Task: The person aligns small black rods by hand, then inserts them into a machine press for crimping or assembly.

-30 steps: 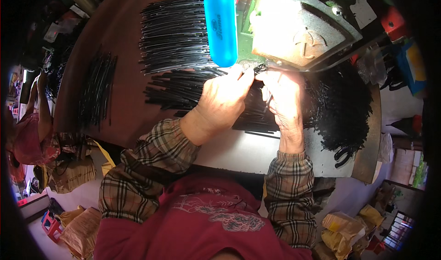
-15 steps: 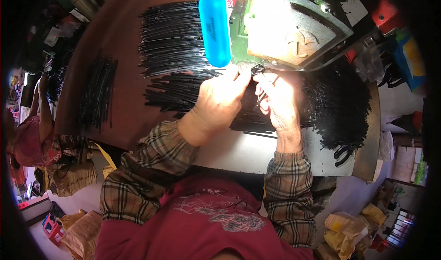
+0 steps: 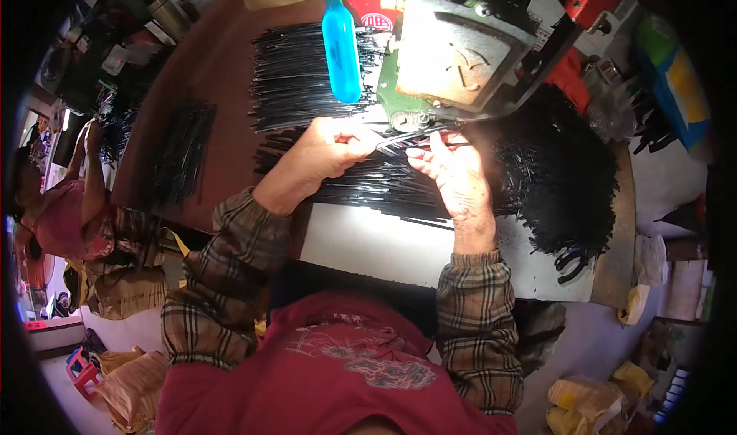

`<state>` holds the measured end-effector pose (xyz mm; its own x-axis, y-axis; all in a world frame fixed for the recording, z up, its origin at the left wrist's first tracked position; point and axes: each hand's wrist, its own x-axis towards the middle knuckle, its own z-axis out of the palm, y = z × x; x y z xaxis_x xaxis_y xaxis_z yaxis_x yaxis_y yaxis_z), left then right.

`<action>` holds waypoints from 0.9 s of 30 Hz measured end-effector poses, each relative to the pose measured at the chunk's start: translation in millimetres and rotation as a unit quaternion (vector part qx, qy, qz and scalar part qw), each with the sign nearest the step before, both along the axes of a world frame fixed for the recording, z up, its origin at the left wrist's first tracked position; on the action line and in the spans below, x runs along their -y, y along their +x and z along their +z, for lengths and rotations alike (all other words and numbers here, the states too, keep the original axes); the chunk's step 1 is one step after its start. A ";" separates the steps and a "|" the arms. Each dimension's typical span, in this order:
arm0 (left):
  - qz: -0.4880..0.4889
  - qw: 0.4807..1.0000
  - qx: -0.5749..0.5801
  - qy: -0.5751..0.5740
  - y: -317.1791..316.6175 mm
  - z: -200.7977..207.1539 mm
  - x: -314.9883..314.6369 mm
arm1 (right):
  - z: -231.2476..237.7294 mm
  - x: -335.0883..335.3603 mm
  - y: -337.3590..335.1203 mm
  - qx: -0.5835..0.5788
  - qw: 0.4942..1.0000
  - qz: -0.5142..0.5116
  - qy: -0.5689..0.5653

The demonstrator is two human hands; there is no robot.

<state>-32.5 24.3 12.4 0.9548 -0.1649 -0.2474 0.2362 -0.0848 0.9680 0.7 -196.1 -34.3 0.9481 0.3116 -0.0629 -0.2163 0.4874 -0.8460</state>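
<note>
Just below the head of a green-and-bare-metal machine [image 3: 449, 59], both hands are pinching thin black metal rods [image 3: 414, 137] that look like umbrella ribs. My left hand [image 3: 326, 155] has its fingers closed at the left ends, where several rods cross. From the right, my right hand [image 3: 457, 175] grips the other part between thumb and fingers. How many rods each hand has cannot be made out in the glare. Beneath and beside the hands lies a layer of similar black rods [image 3: 376, 185]. A blue handle [image 3: 342, 55] hangs above my left hand.
A neat row of black rods [image 3: 295, 74] lies behind my left hand, with another bundle [image 3: 184, 155] farther left. A large heap of black rods [image 3: 572, 174] fills the right, with dark-handled pliers [image 3: 570, 266] at its near edge. Another person [image 3: 69, 212] works at far left.
Both hands have drawn back from the machine's lower end toward me, the left also moving left. The rods now show stretched between them. The view has shifted slightly.
</note>
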 end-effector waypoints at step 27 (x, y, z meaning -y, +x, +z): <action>-0.013 0.985 0.017 -0.170 19.8 -9.7 17.2 | -9.9 6.4 9.7 -0.013 0.996 -0.083 -0.009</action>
